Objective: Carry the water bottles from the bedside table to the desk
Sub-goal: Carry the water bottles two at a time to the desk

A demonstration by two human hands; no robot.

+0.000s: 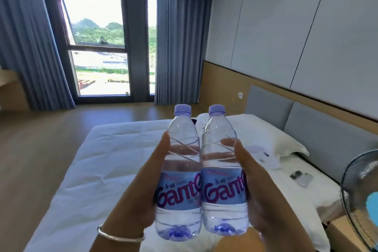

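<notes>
Left hand (143, 186) wraps the left water bottle (180, 170), right hand (257, 190) the right water bottle (223, 170); smooth, touching plastic could slip mid-carry.

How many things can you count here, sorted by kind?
Water bottles: 2, left bottle, right bottle
Hands: 2, left hand, right hand
Pillows: 1, pillow
Fans: 1, fan
Bracelets: 1, bracelet
Total: 7

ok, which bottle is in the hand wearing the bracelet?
The left bottle, held by the left hand with the silver bracelet. The right bottle sits in the bare-wristed right hand.
</notes>
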